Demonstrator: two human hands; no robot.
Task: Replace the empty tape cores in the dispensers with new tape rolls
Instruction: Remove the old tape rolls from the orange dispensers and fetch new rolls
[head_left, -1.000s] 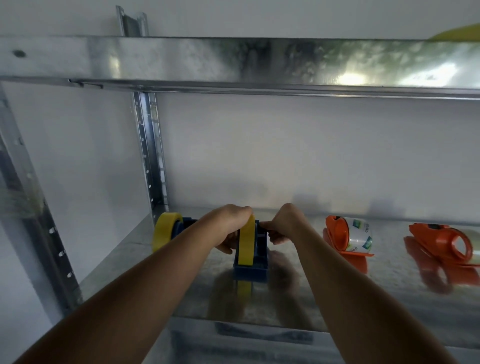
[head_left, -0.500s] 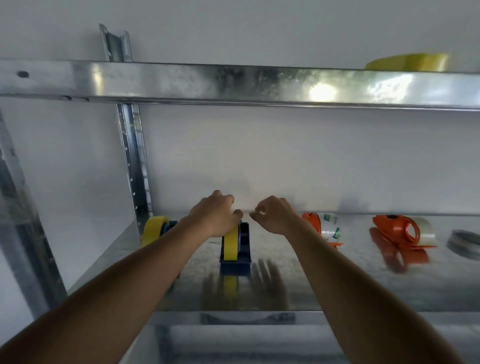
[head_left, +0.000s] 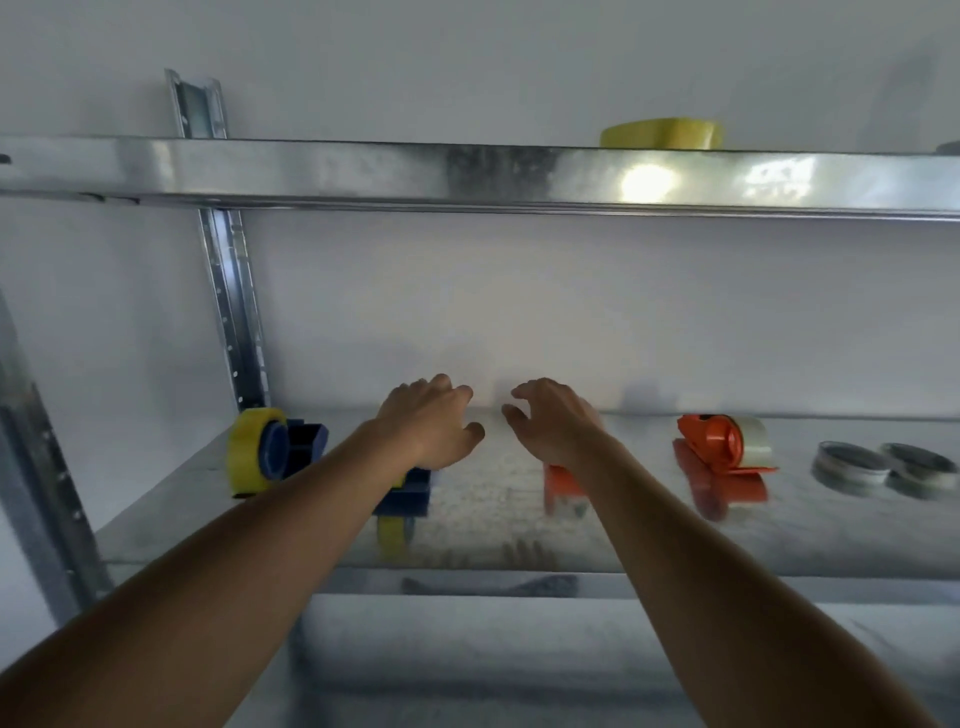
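Observation:
Both hands hover above the metal shelf (head_left: 483, 525) with nothing in them. My left hand (head_left: 431, 421) is open over a blue dispenser (head_left: 410, 488) and hides most of it, so only the blue base shows. A second blue dispenser with a yellow tape roll (head_left: 260, 449) stands at the far left. My right hand (head_left: 553, 421) is open and covers most of an orange dispenser (head_left: 563, 480). Further right lies another orange dispenser with a clear roll (head_left: 732, 447).
Two grey empty tape cores (head_left: 883, 467) lie at the shelf's far right. A yellow tape roll (head_left: 662, 134) rests on the upper shelf (head_left: 363, 174). A slotted metal upright (head_left: 228, 270) stands at the back left against the white wall.
Both hands have let go of the blue dispenser with the yellow roll and lifted up, fingers spread. The view has tilted upward and shifted right.

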